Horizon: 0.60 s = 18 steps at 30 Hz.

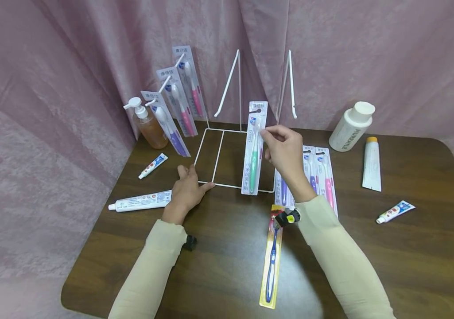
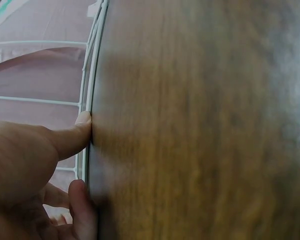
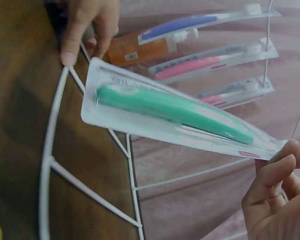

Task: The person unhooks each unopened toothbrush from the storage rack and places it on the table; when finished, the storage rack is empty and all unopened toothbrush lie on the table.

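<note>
A: The green toothbrush pack [image 1: 254, 148] hangs upright above the white wire rack's base frame [image 1: 219, 157], near the middle of the wooden table [image 1: 410, 248]. The right hand [image 1: 284, 148] pinches it near its top edge between thumb and fingertips [image 3: 270, 172].

B: And the left hand [image 1: 187, 188]?

A: It lies flat on the table at the front left corner of the frame, fingers straight, holding nothing; the left wrist view shows a fingertip [image 2: 84, 120] pressed against the wire.

B: What hangs on the rack already?

A: Three toothbrush packs [image 1: 179, 99] on the left hooks, one purple and two pink. The two right hooks [image 1: 290, 84] are bare.

B: Around it?

A: A pump bottle of orange liquid [image 1: 149, 124] stands beside the hung packs. A large toothpaste tube [image 1: 141, 201] lies just left of the left hand, a small one [image 1: 153, 165] further back. More packs [image 1: 318, 173] lie flat under the right forearm, and a yellow-backed blue toothbrush pack [image 1: 271, 261] sits near the front. To the right: a white bottle [image 1: 350, 126], a white tube with an orange cap [image 1: 371, 164], another small tube [image 1: 395, 212].
</note>
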{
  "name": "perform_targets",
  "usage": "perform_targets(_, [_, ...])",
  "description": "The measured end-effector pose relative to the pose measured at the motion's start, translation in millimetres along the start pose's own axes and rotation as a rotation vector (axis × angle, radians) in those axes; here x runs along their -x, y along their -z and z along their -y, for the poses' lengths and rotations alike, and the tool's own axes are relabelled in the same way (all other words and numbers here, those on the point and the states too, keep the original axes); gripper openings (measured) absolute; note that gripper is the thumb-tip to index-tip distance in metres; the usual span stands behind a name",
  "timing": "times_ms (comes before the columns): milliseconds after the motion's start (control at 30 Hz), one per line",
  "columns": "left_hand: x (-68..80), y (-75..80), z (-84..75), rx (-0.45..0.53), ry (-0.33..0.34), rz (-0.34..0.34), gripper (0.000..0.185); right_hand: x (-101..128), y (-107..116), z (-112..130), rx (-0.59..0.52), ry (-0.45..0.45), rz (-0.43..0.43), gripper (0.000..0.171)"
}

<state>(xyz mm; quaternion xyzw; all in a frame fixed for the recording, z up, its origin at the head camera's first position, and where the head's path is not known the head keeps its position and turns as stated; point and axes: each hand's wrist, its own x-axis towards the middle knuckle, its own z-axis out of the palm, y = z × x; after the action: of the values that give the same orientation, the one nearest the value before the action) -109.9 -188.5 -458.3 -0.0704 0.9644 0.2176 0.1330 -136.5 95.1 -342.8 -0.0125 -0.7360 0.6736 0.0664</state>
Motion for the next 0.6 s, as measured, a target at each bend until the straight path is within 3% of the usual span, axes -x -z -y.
perform_targets(267, [-0.2,0.2,-0.9,0.011,0.004,-0.007,0.110,35,28,-10,0.056,-0.151,0.047,0.025])
perform_targets(600, [-2.7,0.0,-0.2,0.014,-0.004,0.005,0.111,85,72,-22,0.150,-0.355,0.180,0.026])
